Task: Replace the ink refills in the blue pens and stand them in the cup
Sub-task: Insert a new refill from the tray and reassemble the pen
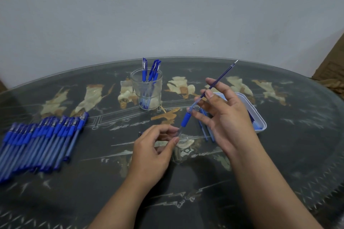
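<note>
In the air over the middle of the table (279,163): a pen (185,119), tilted, blue grip uppermost, with a refill (216,81) sticking out of the grip end and slanting up toward the far right edge, metal tip topmost. Lower, clear end of the pen pinched between thumb and forefinger of the left hand (154,148), remaining fingers curled under. Refill pinched midway between thumb and forefinger of the right hand (229,117), other three fingers straight and spread, pointing left past the grip. Flat on the table under the right hand, a few loose refills (203,130). Just behind that hand, toward the right edge, a white tray (257,111) with blue pieces inside, too hidden to name. Near the middle of the far edge, a glass cup (147,96), upright, with several capped pens (144,68) standing in it, caps up. Along the left edge, a tight row (42,139) of more blue pens lying side by side, caps toward the far side.
</note>
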Motion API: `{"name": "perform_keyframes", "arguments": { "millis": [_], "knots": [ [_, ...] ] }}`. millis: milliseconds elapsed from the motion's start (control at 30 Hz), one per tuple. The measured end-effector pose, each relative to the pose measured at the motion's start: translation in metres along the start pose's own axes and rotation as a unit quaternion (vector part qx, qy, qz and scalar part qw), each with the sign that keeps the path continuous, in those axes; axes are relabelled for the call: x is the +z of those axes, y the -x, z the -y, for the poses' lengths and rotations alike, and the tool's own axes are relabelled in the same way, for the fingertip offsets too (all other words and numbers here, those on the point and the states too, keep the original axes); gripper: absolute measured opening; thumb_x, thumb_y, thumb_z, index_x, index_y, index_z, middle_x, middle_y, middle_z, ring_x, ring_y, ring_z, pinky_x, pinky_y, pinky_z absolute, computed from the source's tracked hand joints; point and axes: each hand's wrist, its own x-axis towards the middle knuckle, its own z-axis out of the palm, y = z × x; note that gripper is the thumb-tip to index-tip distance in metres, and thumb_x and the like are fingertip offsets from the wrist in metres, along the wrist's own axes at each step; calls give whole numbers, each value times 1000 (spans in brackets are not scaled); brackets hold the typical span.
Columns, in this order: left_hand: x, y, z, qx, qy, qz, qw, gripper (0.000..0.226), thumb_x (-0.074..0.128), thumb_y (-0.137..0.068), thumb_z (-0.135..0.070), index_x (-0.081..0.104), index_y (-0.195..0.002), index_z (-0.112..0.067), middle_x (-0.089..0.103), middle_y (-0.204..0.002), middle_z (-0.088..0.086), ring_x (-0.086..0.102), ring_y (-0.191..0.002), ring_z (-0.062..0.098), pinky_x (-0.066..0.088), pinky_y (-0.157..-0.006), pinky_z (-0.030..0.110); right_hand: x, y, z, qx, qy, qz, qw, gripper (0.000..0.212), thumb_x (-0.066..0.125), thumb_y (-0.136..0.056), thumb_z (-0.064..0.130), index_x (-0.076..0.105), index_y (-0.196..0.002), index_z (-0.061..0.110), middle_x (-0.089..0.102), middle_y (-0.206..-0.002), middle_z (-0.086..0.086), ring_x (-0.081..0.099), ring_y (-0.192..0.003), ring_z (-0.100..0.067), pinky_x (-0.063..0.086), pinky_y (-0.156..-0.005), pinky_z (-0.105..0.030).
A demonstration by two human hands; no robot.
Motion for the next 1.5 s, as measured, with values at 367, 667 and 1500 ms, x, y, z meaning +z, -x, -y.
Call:
{"name": "perform_keyframes", "arguments": {
  "millis": [367,667,1500],
  "knots": [
    [0,0,0,18,-18,-1,1000,26,73,-81,0,70,-93,-23,67,-93,-6,66,-85,5,52,-64,13,1,2,3,-35,69,-7,997,24,54,-95,1,66,-111,14,67,-80,1,65,-76,-12,61,-73,-42],
    [0,-1,0,23,-9,-30,999,25,72,-82,2,68,-93,-20,67,-95,0,64,-87,4,49,-67,9,4,4,-11,-52,246,63,966,23,62,-91,1,73,-96,21,72,-95,-9,68,-85,-13,59,-74,-32],
    [-74,-17,21,-102,-25,-260,960,28,59,-92,-3,56,-92,-31,65,-94,-9,63,-83,2,47,-75,16,34,-12,-113,-163,661,135,720,26,70,-86,34,70,-111,27,43,-94,8,43,-102,-17,35,-92,-25]
  ]
}}
